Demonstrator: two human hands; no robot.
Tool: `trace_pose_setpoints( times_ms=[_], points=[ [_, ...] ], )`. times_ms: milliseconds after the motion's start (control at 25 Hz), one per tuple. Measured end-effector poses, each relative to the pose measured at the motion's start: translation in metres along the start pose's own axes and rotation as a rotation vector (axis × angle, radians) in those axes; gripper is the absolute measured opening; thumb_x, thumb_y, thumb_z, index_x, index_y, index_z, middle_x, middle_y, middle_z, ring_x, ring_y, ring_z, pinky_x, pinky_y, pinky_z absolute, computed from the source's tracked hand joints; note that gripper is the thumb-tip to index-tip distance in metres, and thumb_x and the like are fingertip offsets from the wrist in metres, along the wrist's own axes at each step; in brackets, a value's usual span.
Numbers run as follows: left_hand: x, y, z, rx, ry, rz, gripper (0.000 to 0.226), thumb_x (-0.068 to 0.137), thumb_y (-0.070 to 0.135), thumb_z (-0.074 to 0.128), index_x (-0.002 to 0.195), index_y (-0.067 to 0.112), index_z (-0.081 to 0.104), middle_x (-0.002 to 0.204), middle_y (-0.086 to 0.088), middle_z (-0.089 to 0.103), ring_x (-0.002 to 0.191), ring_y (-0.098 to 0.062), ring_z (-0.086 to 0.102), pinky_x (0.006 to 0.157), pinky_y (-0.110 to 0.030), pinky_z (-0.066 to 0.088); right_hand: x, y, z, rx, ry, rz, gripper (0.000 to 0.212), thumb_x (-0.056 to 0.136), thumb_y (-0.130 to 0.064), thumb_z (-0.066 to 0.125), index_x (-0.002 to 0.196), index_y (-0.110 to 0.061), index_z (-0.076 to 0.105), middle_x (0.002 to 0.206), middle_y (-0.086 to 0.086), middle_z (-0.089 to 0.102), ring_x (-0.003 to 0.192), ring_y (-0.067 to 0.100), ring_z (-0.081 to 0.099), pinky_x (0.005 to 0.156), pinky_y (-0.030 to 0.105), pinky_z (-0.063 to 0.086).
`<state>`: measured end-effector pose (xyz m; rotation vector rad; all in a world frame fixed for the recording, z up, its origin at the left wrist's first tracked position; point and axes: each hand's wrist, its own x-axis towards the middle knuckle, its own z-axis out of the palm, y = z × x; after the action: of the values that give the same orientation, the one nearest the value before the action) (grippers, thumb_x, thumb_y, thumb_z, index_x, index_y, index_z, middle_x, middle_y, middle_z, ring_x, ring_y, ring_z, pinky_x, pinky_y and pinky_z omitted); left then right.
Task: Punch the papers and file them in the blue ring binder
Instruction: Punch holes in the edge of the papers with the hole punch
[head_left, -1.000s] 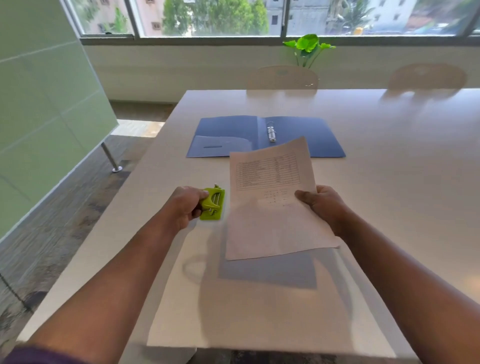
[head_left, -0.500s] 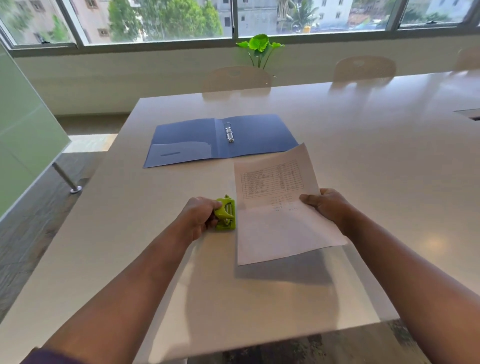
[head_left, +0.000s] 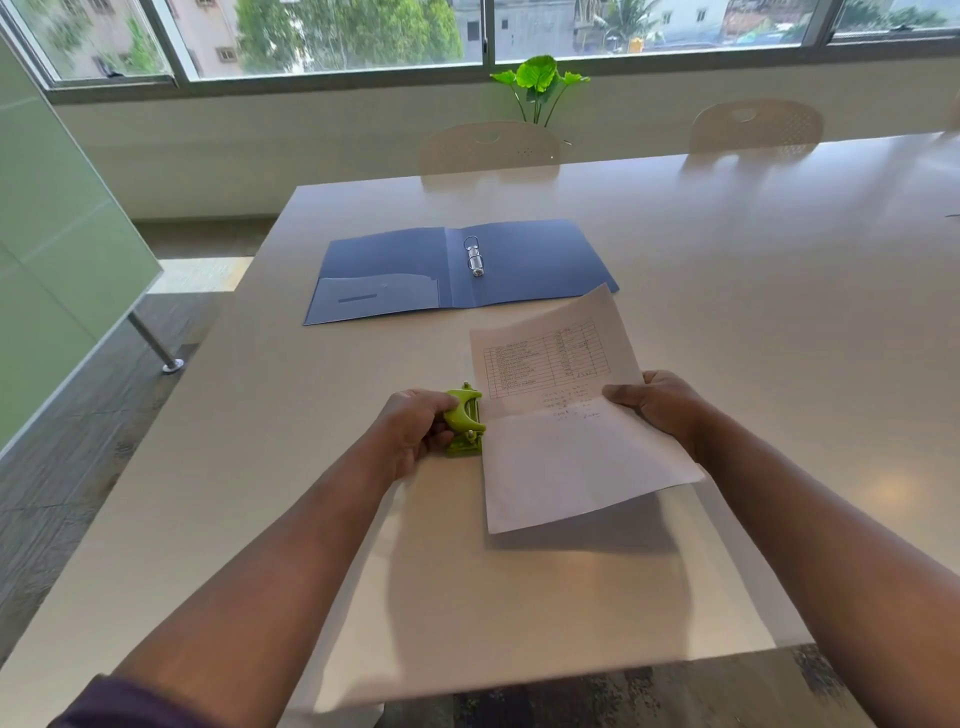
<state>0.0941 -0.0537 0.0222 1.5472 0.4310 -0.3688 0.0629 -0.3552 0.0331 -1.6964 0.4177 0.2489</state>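
Observation:
A small green hole punch (head_left: 466, 422) rests on the white table (head_left: 311, 519), and my left hand (head_left: 415, 427) is closed around its left side. My right hand (head_left: 660, 404) pinches the right edge of a sheet of paper (head_left: 566, 441) with a printed table on its upper half. The sheet's left edge meets the punch's slot; its near part hovers above the table and casts a shadow. Farther back the blue ring binder (head_left: 524, 260) lies open and flat, its metal rings (head_left: 474, 257) in the middle and a pocket on its left cover.
Two pale chairs (head_left: 488, 148) (head_left: 756, 124) stand at the table's far side, with a green plant (head_left: 540, 83) before the window. A green partition (head_left: 57, 223) and a metal table leg (head_left: 156, 345) are on the left. The table's near edge runs across the bottom.
The view has swung left and the scene sits further right in frame. The paper's left edge has moved up against the punch. Both hands keep their holds.

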Motion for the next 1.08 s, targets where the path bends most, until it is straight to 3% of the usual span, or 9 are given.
trace_pose_setpoints(
  times_ms=[240,600,880,1080],
  points=[
    [0.0,0.0,-0.002,-0.017,-0.007,0.015,0.005,0.097,0.013,0.065,0.093,0.009,0.065,0.07,-0.007,0.062,0.055,-0.014,0.057,0.043,-0.021,0.054,0.001,-0.008,0.008,-0.016,-0.024,0.006,0.005,0.098,-0.013,0.064,0.101,-0.014,0.068,0.099,0.008,0.075,0.078,0.026,0.074,0.065,0.035,0.059],
    [-0.002,0.001,-0.003,-0.014,-0.014,0.017,0.007,0.097,0.013,0.066,0.09,0.01,0.065,0.069,-0.008,0.063,0.047,-0.012,0.058,0.042,-0.022,0.054,0.001,-0.012,0.024,0.003,-0.051,0.03,0.009,0.1,-0.016,0.062,0.108,-0.017,0.064,0.102,0.007,0.072,0.081,0.026,0.074,0.053,0.031,0.058],
    [-0.002,0.001,-0.005,-0.011,-0.027,0.01,0.005,0.097,0.013,0.066,0.094,0.009,0.067,0.075,-0.01,0.064,0.053,-0.014,0.06,0.042,-0.022,0.054,0.007,-0.013,0.024,-0.006,-0.045,0.04,0.015,0.099,-0.017,0.064,0.113,-0.014,0.064,0.102,0.009,0.073,0.08,0.027,0.073,0.063,0.035,0.059],
    [-0.004,0.002,-0.004,-0.013,-0.023,0.02,0.004,0.097,0.012,0.066,0.095,0.008,0.066,0.07,-0.01,0.064,0.047,-0.013,0.059,0.04,-0.022,0.053,0.007,-0.011,0.023,0.009,-0.055,0.05,0.015,0.099,-0.016,0.063,0.113,-0.014,0.064,0.102,0.01,0.074,0.078,0.026,0.074,0.061,0.034,0.059]
  ],
)
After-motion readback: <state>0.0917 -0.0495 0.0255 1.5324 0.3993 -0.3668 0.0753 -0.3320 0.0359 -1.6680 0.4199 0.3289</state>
